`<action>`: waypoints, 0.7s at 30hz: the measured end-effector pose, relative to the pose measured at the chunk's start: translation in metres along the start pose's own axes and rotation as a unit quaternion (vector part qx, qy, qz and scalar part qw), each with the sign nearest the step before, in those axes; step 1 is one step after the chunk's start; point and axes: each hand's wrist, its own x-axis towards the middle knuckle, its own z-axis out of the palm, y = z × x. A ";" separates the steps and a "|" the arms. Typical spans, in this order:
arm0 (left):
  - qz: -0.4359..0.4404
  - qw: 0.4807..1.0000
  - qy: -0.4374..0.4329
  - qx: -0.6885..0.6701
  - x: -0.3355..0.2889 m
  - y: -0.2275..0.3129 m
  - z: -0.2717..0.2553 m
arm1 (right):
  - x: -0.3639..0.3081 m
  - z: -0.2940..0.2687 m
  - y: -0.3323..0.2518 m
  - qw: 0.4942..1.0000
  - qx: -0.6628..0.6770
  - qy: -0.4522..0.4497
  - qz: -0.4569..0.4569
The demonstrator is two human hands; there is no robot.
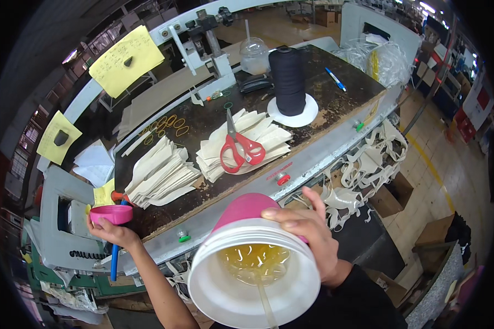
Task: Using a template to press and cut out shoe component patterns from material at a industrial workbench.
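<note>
Tilted toward me, a large pink tumbler (246, 211) with a white rim and white inside fills the lower middle. A yellowish, shiny liquid (255, 262) shows inside, with a pale straw (267, 304) running out over the near rim. My right hand (307, 233) grips the tumbler's right side, thumb and fingers round it. Out at the left, my left hand (114, 233) holds a shallow pink lid (111, 214) beside the table's left end. Between the hands and the table's far side lie red-handled scissors (241, 151) on a stack of cream fabric strips (266, 140).
Another cream fabric stack (162, 172) and loose rubber bands (167, 126) lie on the dark table (335, 104). A black thread cone (288, 79), a clear plastic cup (254, 56) and a pen (335, 79) stand or lie farther back. Cream straps (376, 159) hang off the front edge.
</note>
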 end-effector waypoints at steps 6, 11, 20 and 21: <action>0.027 0.990 -0.048 -0.127 -0.025 0.131 -0.001 | -0.002 0.004 0.001 0.998 0.044 -0.045 0.005; 0.057 0.908 -0.340 -0.236 -0.019 0.230 -0.052 | -0.025 0.019 0.007 0.988 0.084 -0.122 0.050; 0.163 0.678 -0.715 0.040 -0.039 0.318 0.002 | -0.075 0.079 0.021 0.974 0.105 -0.198 0.041; 0.152 0.670 -0.726 0.026 -0.044 0.307 0.006 | -0.080 0.082 0.023 0.976 0.117 -0.179 0.046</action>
